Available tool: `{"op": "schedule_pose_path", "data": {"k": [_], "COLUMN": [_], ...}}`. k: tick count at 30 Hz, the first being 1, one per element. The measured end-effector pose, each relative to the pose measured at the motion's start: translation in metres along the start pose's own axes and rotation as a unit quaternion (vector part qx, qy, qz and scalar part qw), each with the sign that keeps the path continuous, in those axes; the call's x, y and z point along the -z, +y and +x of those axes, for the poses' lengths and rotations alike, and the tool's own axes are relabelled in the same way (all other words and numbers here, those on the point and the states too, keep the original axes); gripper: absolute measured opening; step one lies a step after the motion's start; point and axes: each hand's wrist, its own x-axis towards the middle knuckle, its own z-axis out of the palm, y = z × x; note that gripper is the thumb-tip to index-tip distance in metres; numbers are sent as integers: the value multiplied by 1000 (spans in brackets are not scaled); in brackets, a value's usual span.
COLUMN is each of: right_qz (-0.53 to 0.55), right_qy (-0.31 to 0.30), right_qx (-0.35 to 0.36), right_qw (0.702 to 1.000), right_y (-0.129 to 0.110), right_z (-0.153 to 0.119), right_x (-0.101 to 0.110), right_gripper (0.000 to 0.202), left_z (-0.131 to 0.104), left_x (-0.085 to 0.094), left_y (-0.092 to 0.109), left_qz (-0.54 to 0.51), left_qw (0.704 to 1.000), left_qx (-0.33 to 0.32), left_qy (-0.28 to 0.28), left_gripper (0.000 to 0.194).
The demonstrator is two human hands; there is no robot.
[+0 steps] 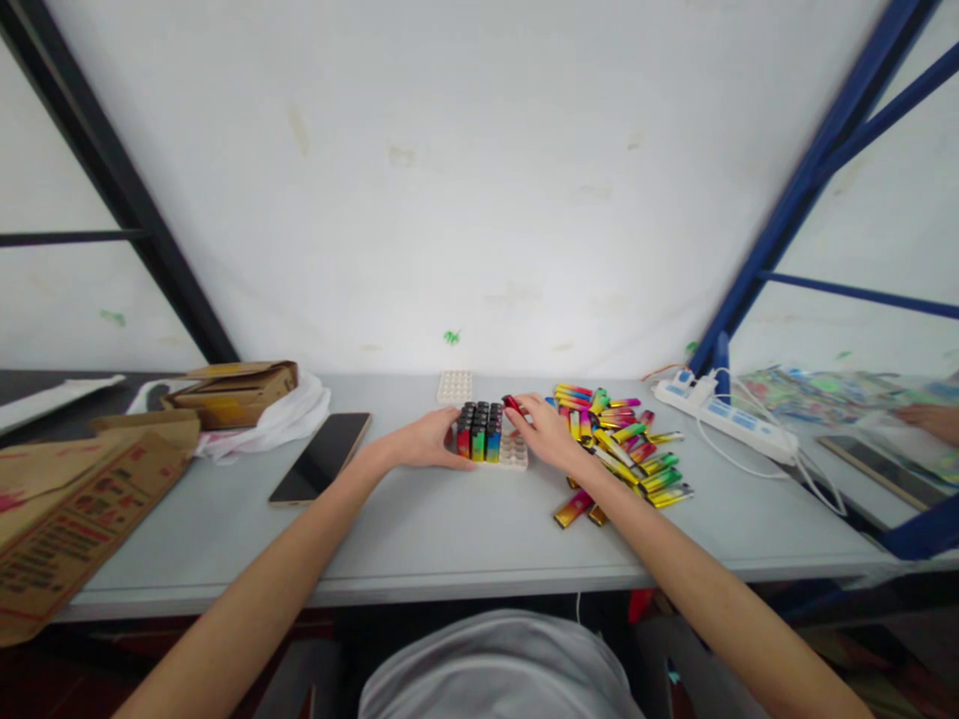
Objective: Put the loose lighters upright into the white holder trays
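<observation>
A white tray [515,455] with rows of round pockets lies in the middle of the table. Several lighters [479,431] with dark tops and coloured bodies stand upright in its left part, while the pockets on its right side show bare. My left hand [429,439] curves around the tray's left end, thumb at the front corner and fingers partly hidden behind the lighters. Over the tray's right part, my right hand [550,434] pinches a red lighter [512,403] between thumb and fingers. Right of that hand spreads a loose pile of shiny multicoloured lighters [621,439].
Behind the tray lies another white tray [455,386] near the wall. A dark phone [322,461], an open cardboard box [232,394] and a cardboard carton [90,499] lie left. A power strip [726,414] with cables sits right, and another person's hand [933,421] shows beyond the blue frame.
</observation>
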Motion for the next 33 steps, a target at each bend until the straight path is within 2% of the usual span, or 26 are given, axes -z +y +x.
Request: {"op": "schedule_pose_path", "data": {"k": [3, 6, 10, 13, 18, 22, 28, 30, 33], "right_qz": [-45, -61, -74, -98, -145, -136, -150, -177, -253], "right_qy": [5, -12, -8, -45, -77, -126, -140, -133, -129], "right_qx": [29, 4, -11, -7, 52, 26, 71, 64, 7], "right_qw": [999, 998, 997, 994, 985, 982, 976, 973, 959], "right_y": [-1, -2, -2, 0, 8, 13, 17, 21, 29], "right_z": [0, 0, 1, 3, 5, 3, 2, 1, -2], "right_x": [3, 6, 8, 8, 9, 7, 21, 28, 34], "right_gripper": [33, 39, 35, 30, 21, 20, 22, 26, 27], "left_z": [0, -1, -1, -1, -1, 0, -1, -1, -1], "left_x": [0, 0, 1, 1, 0, 0, 0, 0, 1], "left_y": [1, 2, 4, 5, 3, 1, 2, 3, 3], "left_qz": [-12, 2, 18, 20, 25, 4, 22, 25, 34], "left_qw": [1000, 1000, 999, 999, 999, 1000, 999, 999, 999], "left_qx": [4, 14, 14, 16, 20, 8, 19, 16, 23], "left_qy": [1, -11, -23, -20, -9, 2, -12, -16, -15], "left_gripper": [74, 74, 70, 70, 70, 72, 68, 68, 69]}}
